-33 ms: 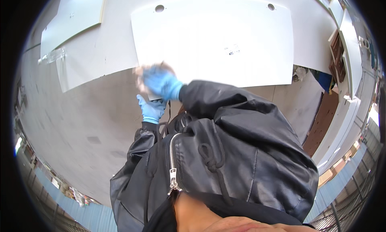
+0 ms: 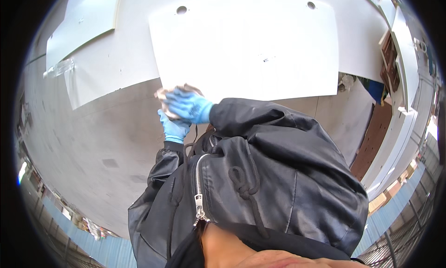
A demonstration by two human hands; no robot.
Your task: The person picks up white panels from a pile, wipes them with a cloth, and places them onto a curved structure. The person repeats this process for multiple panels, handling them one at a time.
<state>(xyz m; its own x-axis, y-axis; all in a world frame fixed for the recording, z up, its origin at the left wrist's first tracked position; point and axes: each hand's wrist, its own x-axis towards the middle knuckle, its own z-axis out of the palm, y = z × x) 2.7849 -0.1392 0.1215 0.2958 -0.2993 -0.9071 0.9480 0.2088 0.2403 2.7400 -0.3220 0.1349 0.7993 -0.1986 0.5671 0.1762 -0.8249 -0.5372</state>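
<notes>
A large white panel (image 2: 246,45) with two round holes near its far edge lies in front of me. My right hand (image 2: 190,105), in a blue glove, presses a crumpled beige cloth (image 2: 162,95) onto the panel's near left corner. Just below it, my left hand (image 2: 174,128), gloved in blue too, is at that same corner. Its thumb sticks up beside the panel's edge and its fingers appear bent round the corner, partly hidden by the cloth and my right hand. A small dark-printed label (image 2: 265,60) shows on the panel.
Another white panel (image 2: 88,24) lies at the far left, with a clear plastic bottle (image 2: 60,67) by its near edge. At the right are brown pieces (image 2: 390,66), a perforated brown board (image 2: 371,142) and long white boards (image 2: 405,59). Grey floor (image 2: 93,142) spreads at the left.
My right hand and the cloth have moved slightly toward me, over the corner and closer to my left hand. The left hand stays almost in place.
</notes>
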